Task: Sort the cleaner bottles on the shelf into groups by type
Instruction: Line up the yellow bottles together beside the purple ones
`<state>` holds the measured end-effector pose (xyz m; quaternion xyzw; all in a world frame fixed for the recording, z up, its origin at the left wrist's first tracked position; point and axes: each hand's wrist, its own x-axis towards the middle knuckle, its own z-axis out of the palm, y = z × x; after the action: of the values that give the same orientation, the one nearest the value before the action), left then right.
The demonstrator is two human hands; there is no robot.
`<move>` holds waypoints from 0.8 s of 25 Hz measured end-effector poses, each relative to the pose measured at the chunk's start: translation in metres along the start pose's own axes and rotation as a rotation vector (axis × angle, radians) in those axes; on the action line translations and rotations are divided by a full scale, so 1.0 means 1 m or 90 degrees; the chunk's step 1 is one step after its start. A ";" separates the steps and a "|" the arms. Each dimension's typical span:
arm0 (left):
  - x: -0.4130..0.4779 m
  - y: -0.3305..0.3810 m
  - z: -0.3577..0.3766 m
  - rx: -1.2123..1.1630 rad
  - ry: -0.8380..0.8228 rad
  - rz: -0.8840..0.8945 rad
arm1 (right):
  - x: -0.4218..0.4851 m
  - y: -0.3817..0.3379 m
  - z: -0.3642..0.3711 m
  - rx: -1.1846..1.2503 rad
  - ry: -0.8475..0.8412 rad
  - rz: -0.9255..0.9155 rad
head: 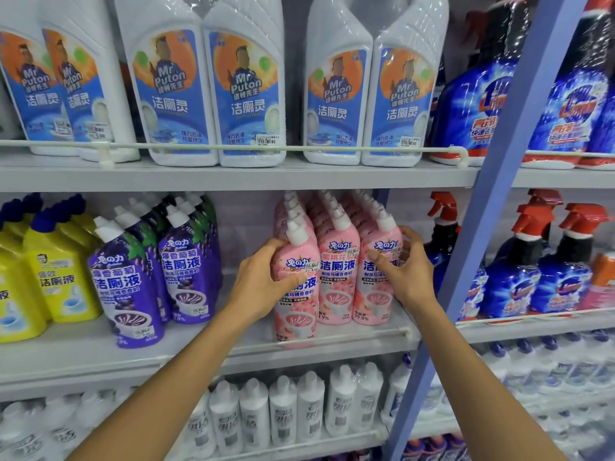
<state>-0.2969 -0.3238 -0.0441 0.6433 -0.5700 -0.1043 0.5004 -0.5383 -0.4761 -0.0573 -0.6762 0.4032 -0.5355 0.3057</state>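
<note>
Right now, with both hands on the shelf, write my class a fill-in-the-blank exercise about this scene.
The left hand grips the left front bottle and the right hand the right front bottle; both are ____.
The purple bottles stand to their ____.
The spray bottles have ____ triggers.
Missing words: pink, left, red.
</note>
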 end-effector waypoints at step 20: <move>-0.005 -0.005 0.011 0.041 0.036 -0.001 | 0.004 0.008 -0.003 -0.007 -0.015 -0.007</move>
<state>-0.3035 -0.3261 -0.0558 0.6622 -0.5582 -0.0677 0.4953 -0.5423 -0.4837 -0.0613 -0.6861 0.3988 -0.5270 0.3041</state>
